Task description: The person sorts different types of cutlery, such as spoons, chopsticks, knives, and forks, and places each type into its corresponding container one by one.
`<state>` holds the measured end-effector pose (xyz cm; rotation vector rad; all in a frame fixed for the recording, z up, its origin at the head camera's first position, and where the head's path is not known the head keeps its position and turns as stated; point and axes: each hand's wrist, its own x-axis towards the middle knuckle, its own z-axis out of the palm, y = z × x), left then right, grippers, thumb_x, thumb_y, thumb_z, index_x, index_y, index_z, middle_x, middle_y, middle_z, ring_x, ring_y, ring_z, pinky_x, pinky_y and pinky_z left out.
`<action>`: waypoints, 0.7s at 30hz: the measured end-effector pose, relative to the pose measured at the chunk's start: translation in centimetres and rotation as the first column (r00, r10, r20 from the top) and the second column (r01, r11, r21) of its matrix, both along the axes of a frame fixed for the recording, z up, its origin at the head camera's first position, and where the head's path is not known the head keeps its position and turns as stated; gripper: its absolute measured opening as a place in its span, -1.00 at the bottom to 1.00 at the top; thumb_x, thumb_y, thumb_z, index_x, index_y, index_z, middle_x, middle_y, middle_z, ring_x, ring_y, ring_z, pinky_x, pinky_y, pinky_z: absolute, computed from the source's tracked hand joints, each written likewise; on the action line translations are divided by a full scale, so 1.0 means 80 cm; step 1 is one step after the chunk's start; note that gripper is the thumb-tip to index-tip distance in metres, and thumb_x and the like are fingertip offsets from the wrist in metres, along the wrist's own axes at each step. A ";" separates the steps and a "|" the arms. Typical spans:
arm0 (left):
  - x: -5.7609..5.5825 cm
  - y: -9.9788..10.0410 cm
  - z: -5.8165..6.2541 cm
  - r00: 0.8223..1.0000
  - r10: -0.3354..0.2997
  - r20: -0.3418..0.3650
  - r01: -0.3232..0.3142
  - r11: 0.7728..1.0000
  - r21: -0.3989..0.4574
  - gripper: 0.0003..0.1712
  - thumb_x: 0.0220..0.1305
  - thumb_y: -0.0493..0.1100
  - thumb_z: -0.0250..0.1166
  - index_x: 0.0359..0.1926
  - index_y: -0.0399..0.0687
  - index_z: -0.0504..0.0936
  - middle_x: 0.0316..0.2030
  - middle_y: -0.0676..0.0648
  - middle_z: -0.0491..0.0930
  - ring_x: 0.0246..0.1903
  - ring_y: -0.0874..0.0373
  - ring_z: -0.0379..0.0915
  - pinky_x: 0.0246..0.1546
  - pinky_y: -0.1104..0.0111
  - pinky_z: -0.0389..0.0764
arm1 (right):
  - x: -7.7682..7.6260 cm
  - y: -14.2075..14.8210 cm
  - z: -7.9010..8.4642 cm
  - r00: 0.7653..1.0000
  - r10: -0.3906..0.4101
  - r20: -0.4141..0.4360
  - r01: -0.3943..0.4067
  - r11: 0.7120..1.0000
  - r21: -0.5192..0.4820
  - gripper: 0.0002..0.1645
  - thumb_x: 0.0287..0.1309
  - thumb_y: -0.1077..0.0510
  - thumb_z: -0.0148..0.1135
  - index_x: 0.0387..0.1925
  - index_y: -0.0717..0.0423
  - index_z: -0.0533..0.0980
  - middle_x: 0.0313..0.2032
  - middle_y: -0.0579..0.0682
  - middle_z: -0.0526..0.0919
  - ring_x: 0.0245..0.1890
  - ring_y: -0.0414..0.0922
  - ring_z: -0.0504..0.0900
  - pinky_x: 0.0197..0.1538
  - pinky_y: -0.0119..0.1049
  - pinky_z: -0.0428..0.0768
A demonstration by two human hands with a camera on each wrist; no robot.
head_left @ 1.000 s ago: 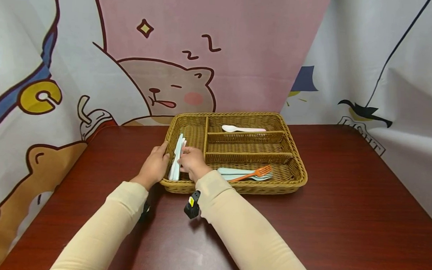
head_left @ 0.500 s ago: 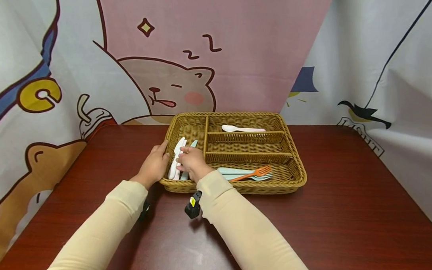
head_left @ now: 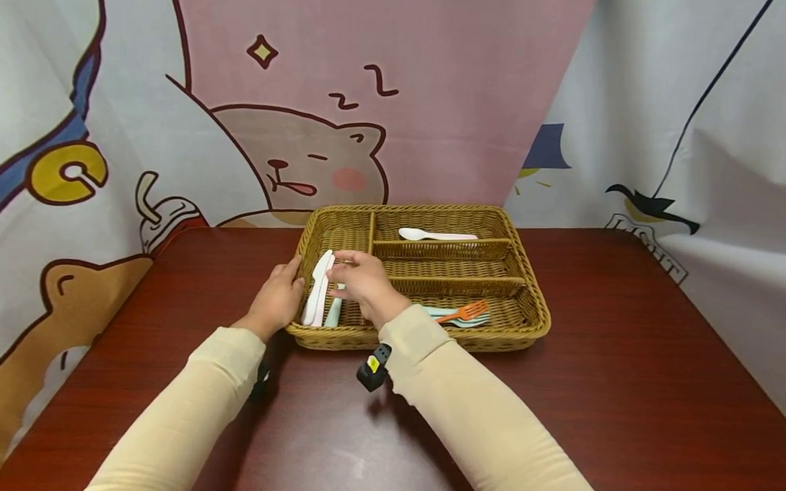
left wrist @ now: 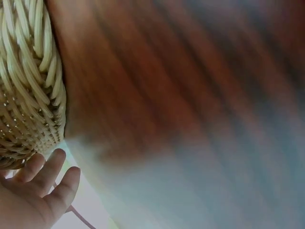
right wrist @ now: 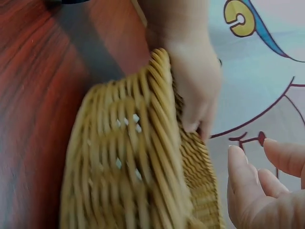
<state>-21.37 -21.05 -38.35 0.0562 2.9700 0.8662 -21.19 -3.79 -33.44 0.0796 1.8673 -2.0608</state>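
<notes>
A woven cutlery basket (head_left: 541,326) stands on the table. Along its outer left side lies my left hand (head_left: 274,299), fingers fairly straight and thumb at the rim; the left wrist view shows those fingertips (left wrist: 59,155) beside the weave. White knife (head_left: 309,311), a slim pale pink utensil (head_left: 322,301) and a pale green knife (head_left: 333,313) lie side by side in the left compartment, handles toward the front. My right hand (head_left: 368,282) hovers above that compartment with parted fingers and nothing in its grasp, partly covering the green knife.
The front right compartment holds an orange fork (head_left: 473,310) on pale green cutlery (head_left: 439,311). A white spoon with a pink handle (head_left: 416,234) lies in the back compartment. Behind the table (head_left: 623,369) hangs a printed curtain (head_left: 450,96).
The pale green knife went from the left of the white one to its right. My right hand has since let go, lifted and drawn right. My left hand stayed at the rim.
</notes>
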 end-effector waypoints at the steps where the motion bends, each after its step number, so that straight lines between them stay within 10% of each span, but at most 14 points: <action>1: 0.000 0.000 0.000 1.000 -0.001 0.005 0.001 1.000 0.002 -0.36 0.53 -0.13 -0.19 0.52 -0.19 -0.08 0.37 -0.37 0.09 0.33 -0.28 0.13 0.31 -0.06 0.19 | 0.000 0.005 0.003 1.000 0.004 -0.010 -0.004 1.000 0.005 -0.48 0.27 0.38 0.15 0.26 0.19 0.41 -0.03 0.17 0.52 0.08 0.11 0.54 0.03 -0.12 0.61; 21: 0.003 -0.014 0.007 1.000 -0.013 0.001 0.013 0.998 0.064 -0.30 0.50 -0.09 -0.09 0.50 -0.28 -0.06 0.37 -0.43 0.06 0.34 -0.32 0.06 0.32 -0.12 0.12 | 0.008 0.153 0.037 0.957 0.009 -0.291 0.069 0.964 0.256 -0.44 0.31 0.26 0.15 0.33 0.16 0.35 0.08 0.19 0.48 0.06 0.04 0.52 0.03 -0.11 0.60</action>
